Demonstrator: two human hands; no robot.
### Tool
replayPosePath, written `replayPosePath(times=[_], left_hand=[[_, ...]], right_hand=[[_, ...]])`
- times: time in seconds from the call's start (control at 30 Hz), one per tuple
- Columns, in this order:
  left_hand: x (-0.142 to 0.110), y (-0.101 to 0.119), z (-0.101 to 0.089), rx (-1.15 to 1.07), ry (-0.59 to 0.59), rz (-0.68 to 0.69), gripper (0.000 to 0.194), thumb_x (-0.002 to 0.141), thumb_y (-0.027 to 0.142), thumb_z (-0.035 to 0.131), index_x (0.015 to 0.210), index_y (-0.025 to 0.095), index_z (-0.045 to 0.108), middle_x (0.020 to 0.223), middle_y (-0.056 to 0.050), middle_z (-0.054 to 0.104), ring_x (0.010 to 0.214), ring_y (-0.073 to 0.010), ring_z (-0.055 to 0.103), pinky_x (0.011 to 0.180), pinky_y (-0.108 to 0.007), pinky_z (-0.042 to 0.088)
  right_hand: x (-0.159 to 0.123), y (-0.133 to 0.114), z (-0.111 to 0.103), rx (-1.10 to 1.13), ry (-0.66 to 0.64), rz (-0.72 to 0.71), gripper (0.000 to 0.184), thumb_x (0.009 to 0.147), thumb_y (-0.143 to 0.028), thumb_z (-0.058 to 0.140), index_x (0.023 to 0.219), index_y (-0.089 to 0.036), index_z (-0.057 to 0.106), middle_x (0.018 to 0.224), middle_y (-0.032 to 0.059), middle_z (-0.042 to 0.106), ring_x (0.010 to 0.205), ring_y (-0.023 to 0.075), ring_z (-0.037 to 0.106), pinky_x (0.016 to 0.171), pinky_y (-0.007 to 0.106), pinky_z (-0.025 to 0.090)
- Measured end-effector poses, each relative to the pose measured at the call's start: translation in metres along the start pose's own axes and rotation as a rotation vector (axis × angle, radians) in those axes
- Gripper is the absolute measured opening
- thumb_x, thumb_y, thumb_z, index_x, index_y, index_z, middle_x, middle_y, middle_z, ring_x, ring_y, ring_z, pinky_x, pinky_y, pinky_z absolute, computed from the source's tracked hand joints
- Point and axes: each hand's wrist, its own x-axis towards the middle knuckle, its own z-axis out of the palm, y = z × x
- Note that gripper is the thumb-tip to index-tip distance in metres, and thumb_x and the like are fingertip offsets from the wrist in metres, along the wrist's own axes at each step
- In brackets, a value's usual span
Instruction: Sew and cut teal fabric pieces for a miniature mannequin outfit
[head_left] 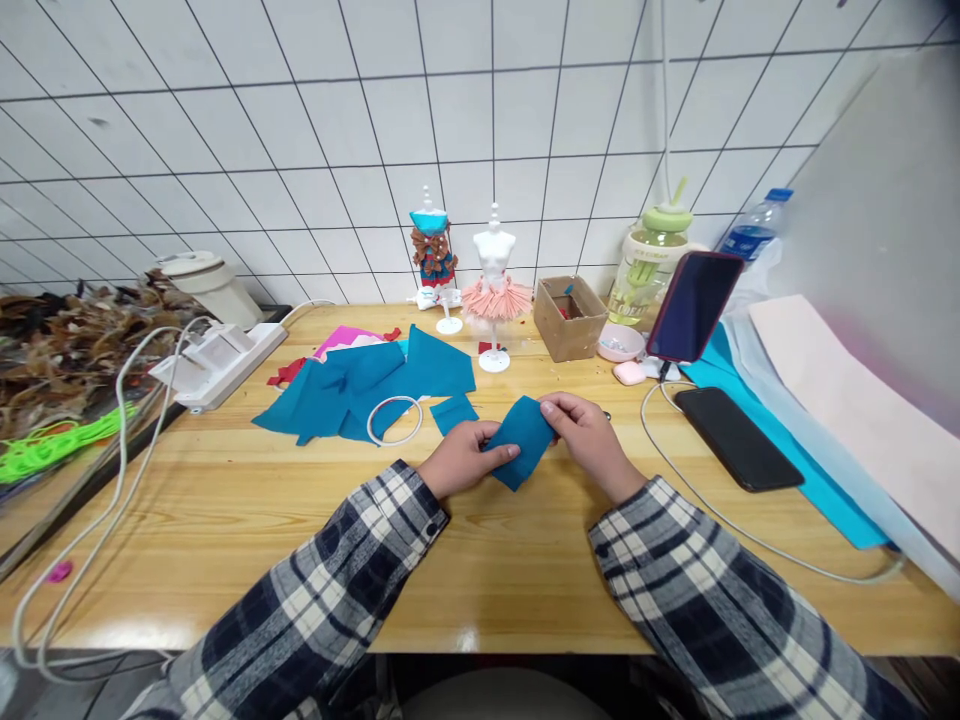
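My left hand [469,458] is closed on the lower left side of a small teal piece [523,440], which looks like crepe paper, with the thumb lying across its face. My right hand [589,435] pinches the same piece at its upper right edge. The piece is held tilted just above the table. Behind my left hand lies a smaller teal scrap [453,412]. Larger teal sheets [360,380] spread out to the left, with a white ring [395,421] resting at their front edge. A small dark tip [607,415] shows past my right hand; the rest is hidden.
Two mini dress forms stand at the back, one with a pink skirt [495,300], one in a brown-and-teal outfit [433,250]. A cardboard box [570,325], pink dish [621,343], propped phone [691,305], flat black phone [739,438] and cable are right; a power strip [225,362] is left.
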Motion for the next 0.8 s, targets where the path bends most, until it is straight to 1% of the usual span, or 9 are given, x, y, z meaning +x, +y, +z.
replayPosePath(times=[0.1,0.2,0.3,0.4,0.47,0.53,0.63,0.7,0.8], left_hand=[[0.001,-0.003,0.001,-0.109,0.112,0.004,0.034,0.076,0.043,0.068,0.091,0.012,0.069,0.088,-0.006,0.073,0.076,-0.0196,0.066,0.068,-0.028,0.051],[0.002,-0.004,0.001,-0.146,0.227,-0.003,0.035,0.075,0.042,0.069,0.094,0.012,0.069,0.091,-0.007,0.073,0.078,-0.0199,0.066,0.070,-0.029,0.052],[0.003,-0.004,0.001,-0.154,0.273,-0.004,0.034,0.075,0.041,0.069,0.093,0.012,0.068,0.090,-0.006,0.073,0.077,-0.0194,0.065,0.069,-0.029,0.051],[0.004,-0.007,0.001,-0.147,0.319,0.003,0.032,0.075,0.040,0.069,0.092,0.012,0.067,0.088,-0.006,0.073,0.075,-0.0186,0.065,0.067,-0.029,0.051],[0.005,-0.008,0.001,-0.141,0.332,0.002,0.032,0.075,0.040,0.069,0.090,0.013,0.066,0.088,-0.006,0.072,0.075,-0.0185,0.065,0.068,-0.029,0.051],[0.005,-0.009,0.002,-0.138,0.314,0.007,0.032,0.075,0.040,0.069,0.091,0.013,0.066,0.089,-0.006,0.072,0.078,-0.0190,0.065,0.071,-0.030,0.051],[0.004,-0.005,0.004,-0.127,0.284,0.013,0.034,0.075,0.040,0.069,0.094,0.012,0.067,0.092,-0.007,0.072,0.080,-0.0199,0.065,0.071,-0.029,0.051],[0.003,-0.003,0.005,-0.130,0.270,0.008,0.036,0.075,0.041,0.069,0.096,0.012,0.067,0.093,-0.007,0.073,0.081,-0.0208,0.066,0.071,-0.030,0.052],[0.003,-0.001,0.005,-0.145,0.272,0.010,0.037,0.077,0.043,0.067,0.097,0.012,0.067,0.096,-0.008,0.073,0.085,-0.0220,0.066,0.075,-0.032,0.052]], right_hand=[[-0.002,-0.002,0.001,0.333,-0.122,0.281,0.045,0.083,-0.058,0.053,0.106,-0.021,0.064,0.091,0.0052,0.067,0.074,0.0163,0.063,0.063,0.029,0.054],[-0.005,-0.002,0.005,0.401,-0.298,0.451,0.042,0.082,-0.056,0.056,0.097,-0.017,0.064,0.083,0.0070,0.069,0.070,0.0160,0.066,0.063,0.029,0.055],[-0.008,0.000,0.010,0.381,-0.270,0.456,0.029,0.079,-0.045,0.065,0.092,-0.019,0.062,0.079,0.0042,0.069,0.066,0.0141,0.066,0.061,0.026,0.054],[-0.009,0.001,0.014,0.377,-0.188,0.517,0.035,0.080,-0.053,0.061,0.088,-0.019,0.062,0.077,0.0029,0.068,0.059,0.0131,0.065,0.055,0.025,0.053],[-0.009,0.002,0.015,0.350,-0.198,0.530,0.038,0.079,-0.056,0.061,0.082,-0.017,0.062,0.072,0.0030,0.066,0.059,0.0134,0.064,0.055,0.025,0.053],[-0.009,0.003,0.017,0.339,-0.222,0.475,0.035,0.075,-0.051,0.067,0.080,-0.017,0.063,0.072,0.0029,0.067,0.064,0.0137,0.064,0.059,0.025,0.053],[-0.007,0.006,0.019,0.332,-0.161,0.385,0.032,0.067,-0.043,0.075,0.083,-0.017,0.064,0.076,0.0013,0.068,0.068,0.0129,0.063,0.064,0.026,0.053],[-0.006,0.009,0.020,0.290,-0.110,0.354,0.033,0.065,-0.043,0.076,0.083,-0.017,0.064,0.072,-0.0003,0.066,0.062,0.0114,0.061,0.060,0.025,0.052],[-0.003,0.013,0.019,0.201,-0.105,0.295,0.033,0.065,-0.042,0.076,0.083,-0.017,0.065,0.067,-0.0018,0.064,0.056,0.0096,0.057,0.054,0.023,0.050]])
